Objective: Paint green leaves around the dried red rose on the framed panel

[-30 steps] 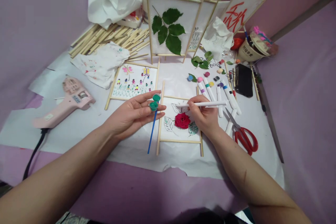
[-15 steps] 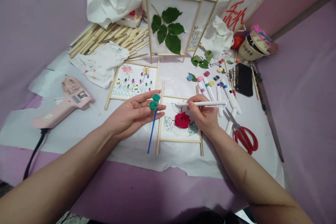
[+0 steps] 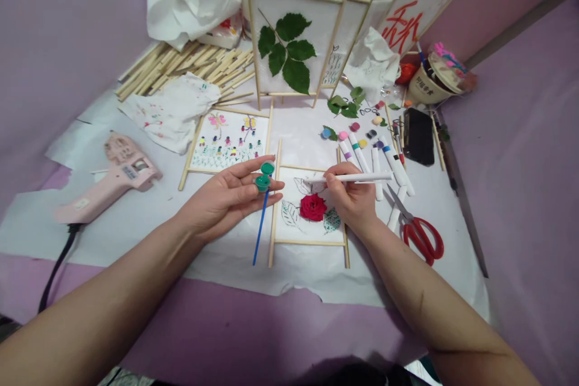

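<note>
Between the thumb and fingers of my left hand (image 3: 228,196) is a small open paint pot (image 3: 262,182) with green paint, its lid folded back. A blue paintbrush (image 3: 259,232) hangs below the same fingers. My right hand (image 3: 355,196) grips a white marker pen (image 3: 362,177), its tip at a drawn leaf on a white panel (image 3: 312,234) in a thin wooden frame. On that panel sits a red rose (image 3: 313,207), with outlined leaves around it. One leaf (image 3: 332,221) at lower right is coloured green.
A pink glue gun (image 3: 113,184) lies at the left, near a framed drawing (image 3: 228,145) and a pile of wooden sticks (image 3: 181,69). Red-handled scissors (image 3: 423,240), several markers (image 3: 394,164) and a phone (image 3: 418,136) lie at the right. A leaf panel (image 3: 289,51) stands behind.
The whole view has shifted very slightly. Both hands keep their holds, and the marker tip stays at nearly the same spot on the upper leaf.
</note>
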The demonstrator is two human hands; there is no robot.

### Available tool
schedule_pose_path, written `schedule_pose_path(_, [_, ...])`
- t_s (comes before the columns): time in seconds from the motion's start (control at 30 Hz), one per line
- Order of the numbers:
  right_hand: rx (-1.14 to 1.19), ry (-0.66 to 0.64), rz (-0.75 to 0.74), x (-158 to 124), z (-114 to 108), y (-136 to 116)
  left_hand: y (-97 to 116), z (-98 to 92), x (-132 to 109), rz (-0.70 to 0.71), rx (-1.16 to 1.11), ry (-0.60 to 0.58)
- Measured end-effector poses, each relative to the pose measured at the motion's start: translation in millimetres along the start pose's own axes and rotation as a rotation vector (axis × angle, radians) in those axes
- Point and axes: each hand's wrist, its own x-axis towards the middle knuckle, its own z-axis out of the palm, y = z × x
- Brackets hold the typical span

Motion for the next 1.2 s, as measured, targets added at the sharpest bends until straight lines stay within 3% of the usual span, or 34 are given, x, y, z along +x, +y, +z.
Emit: schedule_pose_path(1.2, [0.018,-0.018,0.011,0.1,-0.4,-0.6,-0.6,1.5,-0.1,-0.003,-0.009,0.022])
